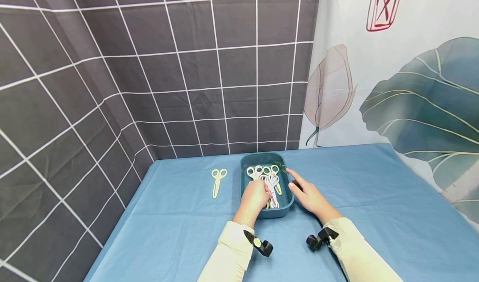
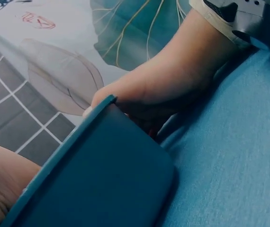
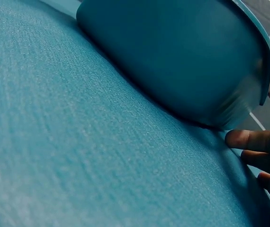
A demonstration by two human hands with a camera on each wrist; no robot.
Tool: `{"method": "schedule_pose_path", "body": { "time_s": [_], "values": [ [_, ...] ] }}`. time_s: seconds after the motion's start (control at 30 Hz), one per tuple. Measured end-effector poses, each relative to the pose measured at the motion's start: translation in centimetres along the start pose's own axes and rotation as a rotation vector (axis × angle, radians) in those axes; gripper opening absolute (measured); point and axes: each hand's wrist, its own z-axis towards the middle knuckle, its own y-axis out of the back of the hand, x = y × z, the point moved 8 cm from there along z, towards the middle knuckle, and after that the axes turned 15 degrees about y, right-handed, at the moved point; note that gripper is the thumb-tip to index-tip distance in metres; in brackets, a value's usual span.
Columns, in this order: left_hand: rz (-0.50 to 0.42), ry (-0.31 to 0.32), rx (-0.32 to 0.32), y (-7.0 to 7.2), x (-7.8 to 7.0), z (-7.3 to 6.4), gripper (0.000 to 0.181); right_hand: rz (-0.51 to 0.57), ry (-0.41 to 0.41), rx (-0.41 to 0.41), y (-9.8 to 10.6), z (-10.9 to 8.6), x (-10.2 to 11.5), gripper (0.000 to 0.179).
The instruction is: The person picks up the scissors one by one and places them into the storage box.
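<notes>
A dark teal rectangular bin (image 1: 245,161) holds several pairs of scissors (image 1: 255,171) with pale yellow-green handles. On top of them lies a whitish-lilac pair of scissors (image 1: 274,187). My left hand (image 1: 254,196) reaches over the near left rim, its curled fingers pinching this pair near the pivot; the fingertips are partly hidden. At the bin's right side my right hand (image 1: 308,195) rests with fingers extended, the index fingertip at the rim. Its other fingers (image 3: 251,140) show low beside the outer wall in the right wrist view. The left wrist view shows mostly the bin's outside wall (image 2: 111,170).
A single pale yellow-green pair of scissors (image 1: 218,182) lies on the blue cloth (image 1: 179,215), left of the bin. Behind the table hang a dark grid-patterned curtain (image 1: 194,74) and a white leaf-print curtain (image 1: 348,36). Each wrist carries a black camera mount (image 1: 322,238).
</notes>
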Motion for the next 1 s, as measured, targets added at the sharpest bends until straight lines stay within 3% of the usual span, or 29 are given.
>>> {"method": "schedule_pose_path", "body": {
  "time_s": [0.1, 0.3, 0.43, 0.57, 0.7, 0.83, 1.0],
  "values": [
    [-0.103, -0.022, -0.046, 0.8, 0.0, -0.1, 0.021, -0.001, 0.004, -0.001, 0.0, 0.0, 0.0, 0.053],
    [-0.288, -0.128, -0.190, 3.6, 0.1, -0.1, 0.010, 0.001, 0.009, -0.003, 0.0, 0.0, 0.0, 0.052],
    [-0.320, -0.125, -0.309, 5.9, 1.2, 0.3, 0.008, 0.003, 0.008, -0.006, 0.1, 0.0, 0.0, 0.052],
    [-0.296, -0.077, -0.439, 7.7, 3.4, 0.7, 0.006, 0.005, 0.005, -0.005, 0.1, 0.0, 0.1, 0.053],
    [-0.300, -0.004, -0.503, 8.6, 6.1, 1.3, 0.007, 0.000, 0.003, -0.002, 0.1, -0.1, 0.0, 0.052],
    [-0.299, 0.080, -0.512, 9.1, 8.4, 1.6, 0.004, -0.008, 0.004, -0.001, 0.1, -0.1, 0.1, 0.052],
    [-0.226, 0.211, -0.434, 8.7, 10.8, 2.1, 0.016, -0.009, -0.003, 0.010, 0.1, -0.1, 0.2, 0.053]
  ]
}}
